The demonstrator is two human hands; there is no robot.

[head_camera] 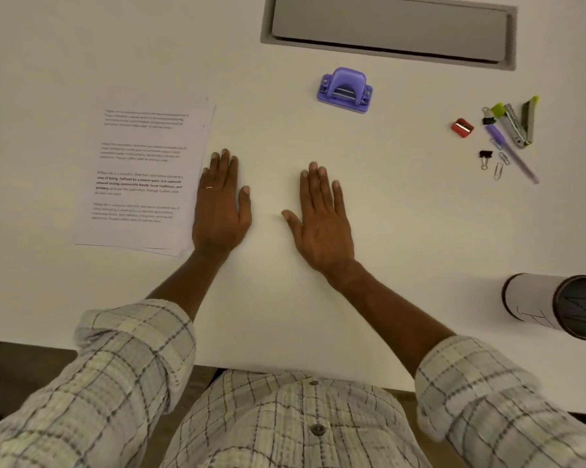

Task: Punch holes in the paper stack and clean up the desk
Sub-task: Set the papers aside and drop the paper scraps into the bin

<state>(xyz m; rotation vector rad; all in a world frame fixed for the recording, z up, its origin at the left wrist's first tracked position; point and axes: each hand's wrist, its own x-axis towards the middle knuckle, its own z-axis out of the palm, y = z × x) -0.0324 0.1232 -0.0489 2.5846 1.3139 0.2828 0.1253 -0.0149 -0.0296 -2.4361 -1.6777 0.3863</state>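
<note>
Palms flat on counter [82,62], fingers [224,163] released: left hand [219,211] touches paper stack [139,173], right hand [320,217] faces hole punch [345,91]; I judge ready pose.

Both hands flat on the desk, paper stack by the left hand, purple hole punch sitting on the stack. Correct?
Not quite. In the head view the hole punch stands on the bare desk, apart from the paper stack. Left hand and right hand do lie flat.

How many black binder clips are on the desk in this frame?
2. One binder clip lies at the purple pen's far end, beside the stapler; the other binder clip lies nearer the person, left of the paper clips. More could hide among that clutter.
</note>
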